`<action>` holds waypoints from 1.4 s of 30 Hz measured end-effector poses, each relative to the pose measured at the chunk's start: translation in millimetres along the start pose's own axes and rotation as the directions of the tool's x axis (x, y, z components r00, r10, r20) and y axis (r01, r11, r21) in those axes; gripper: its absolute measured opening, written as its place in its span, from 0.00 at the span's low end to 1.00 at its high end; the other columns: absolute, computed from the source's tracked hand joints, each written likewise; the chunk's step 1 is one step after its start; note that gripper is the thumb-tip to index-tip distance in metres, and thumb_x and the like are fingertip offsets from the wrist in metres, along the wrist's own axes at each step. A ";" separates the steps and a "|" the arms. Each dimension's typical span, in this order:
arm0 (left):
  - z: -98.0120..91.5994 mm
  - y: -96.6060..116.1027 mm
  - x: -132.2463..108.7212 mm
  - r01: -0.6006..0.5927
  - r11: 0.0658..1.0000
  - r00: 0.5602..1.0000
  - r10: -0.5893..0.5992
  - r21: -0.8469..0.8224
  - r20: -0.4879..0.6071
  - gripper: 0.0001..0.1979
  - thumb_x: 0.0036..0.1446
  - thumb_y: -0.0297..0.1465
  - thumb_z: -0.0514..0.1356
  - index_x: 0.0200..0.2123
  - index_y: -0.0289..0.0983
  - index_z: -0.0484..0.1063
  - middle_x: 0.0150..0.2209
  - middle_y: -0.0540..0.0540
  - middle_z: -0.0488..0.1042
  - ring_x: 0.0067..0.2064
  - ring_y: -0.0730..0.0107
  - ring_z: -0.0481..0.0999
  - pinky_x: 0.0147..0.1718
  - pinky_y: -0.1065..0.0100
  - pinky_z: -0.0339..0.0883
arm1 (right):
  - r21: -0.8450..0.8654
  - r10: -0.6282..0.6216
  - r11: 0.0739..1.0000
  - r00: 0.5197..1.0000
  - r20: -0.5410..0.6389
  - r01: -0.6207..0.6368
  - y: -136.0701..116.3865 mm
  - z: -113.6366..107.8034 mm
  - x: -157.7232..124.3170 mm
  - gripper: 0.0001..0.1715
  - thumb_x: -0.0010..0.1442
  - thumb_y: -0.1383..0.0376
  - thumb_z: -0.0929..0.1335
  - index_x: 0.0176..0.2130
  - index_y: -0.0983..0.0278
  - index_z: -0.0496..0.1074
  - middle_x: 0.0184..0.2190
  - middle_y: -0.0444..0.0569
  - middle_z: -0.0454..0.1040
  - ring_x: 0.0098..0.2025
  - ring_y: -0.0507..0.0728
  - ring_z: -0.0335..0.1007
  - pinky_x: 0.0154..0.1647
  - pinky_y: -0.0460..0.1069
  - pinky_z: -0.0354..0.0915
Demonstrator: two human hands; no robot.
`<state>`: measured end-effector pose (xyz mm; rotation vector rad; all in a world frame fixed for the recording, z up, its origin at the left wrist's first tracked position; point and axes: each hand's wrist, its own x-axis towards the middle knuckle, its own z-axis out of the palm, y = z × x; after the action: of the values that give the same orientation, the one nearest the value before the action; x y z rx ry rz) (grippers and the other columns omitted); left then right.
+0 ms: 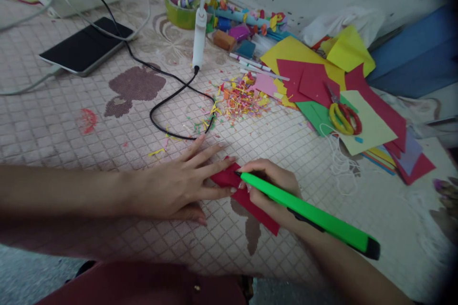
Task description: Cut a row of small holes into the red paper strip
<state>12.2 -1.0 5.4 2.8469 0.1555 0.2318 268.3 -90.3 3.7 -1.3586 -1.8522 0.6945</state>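
My left hand [182,183] lies flat with its fingers spread, pressing a narrow strip of red paper [259,214] onto the quilted table cover. My right hand [277,183] grips a thick green pen [311,209] with black ends. The pen's black tip touches the red strip or hovers just over it, close to my left fingertips; which of the two I cannot tell. Part of the strip is hidden under both hands. A black cord [153,114] loops just beyond my left fingertips.
A white glue gun [199,40] stands beyond the paper scraps [243,97]. Yellow-and-red scissors [343,116] rest on coloured sheets [372,121] at right, beside white string [339,162]. A tablet [88,43] lies at left. Green tape [181,14] and clay blocks [224,39] sit near the wall.
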 end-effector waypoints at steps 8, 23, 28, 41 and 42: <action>-0.1 6.9 2.3 0.005 1.000 1.000 -0.005 0.019 0.022 0.33 0.63 0.45 0.66 0.68 0.43 0.65 0.73 0.27 0.52 0.72 0.22 0.52 0.62 0.19 0.46 | 0.003 0.005 1.000 1.000 -0.017 -0.005 0.0 2.3 1.4 0.18 0.57 0.72 0.70 0.46 0.56 0.75 0.38 0.40 0.82 0.34 0.52 0.78 0.38 0.47 0.75; -1.0 1.6 -0.6 -0.009 0.998 1.000 0.009 0.056 -0.001 0.35 0.61 0.44 0.68 0.68 0.43 0.64 0.72 0.31 0.57 0.72 0.27 0.53 0.65 0.24 0.43 | -0.024 -0.009 1.000 1.000 -0.024 0.009 -0.7 2.8 1.3 0.19 0.55 0.74 0.69 0.46 0.56 0.75 0.38 0.40 0.82 0.36 0.51 0.79 0.39 0.45 0.74; -0.9 6.5 2.5 0.019 0.997 1.000 -0.018 0.069 -0.011 0.34 0.60 0.46 0.68 0.66 0.44 0.67 0.71 0.32 0.60 0.72 0.28 0.54 0.66 0.24 0.44 | -0.023 -0.011 1.000 0.999 -0.042 0.011 -2.3 3.9 2.0 0.18 0.55 0.74 0.69 0.44 0.57 0.75 0.37 0.39 0.81 0.35 0.50 0.78 0.39 0.44 0.73; 1.4 6.0 -2.4 0.002 0.997 0.999 0.002 0.081 -0.042 0.35 0.63 0.48 0.66 0.68 0.43 0.64 0.69 0.30 0.62 0.70 0.33 0.60 0.66 0.26 0.45 | -0.036 -0.008 0.999 0.999 -0.042 0.006 -0.4 4.5 1.2 0.20 0.54 0.74 0.69 0.45 0.56 0.75 0.36 0.39 0.81 0.34 0.51 0.79 0.38 0.45 0.73; 0.4 2.4 -3.2 -0.024 0.997 0.999 0.027 0.076 -0.033 0.35 0.63 0.47 0.66 0.69 0.42 0.63 0.70 0.31 0.61 0.71 0.34 0.58 0.67 0.28 0.46 | -0.032 -0.005 0.999 0.999 -0.040 0.004 -0.3 4.5 1.2 0.20 0.55 0.74 0.69 0.45 0.56 0.75 0.37 0.39 0.81 0.34 0.51 0.79 0.38 0.45 0.73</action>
<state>9.3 -3.8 5.3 2.9225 0.1382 0.2860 264.3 -89.3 1.6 -1.3790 -1.8415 0.6333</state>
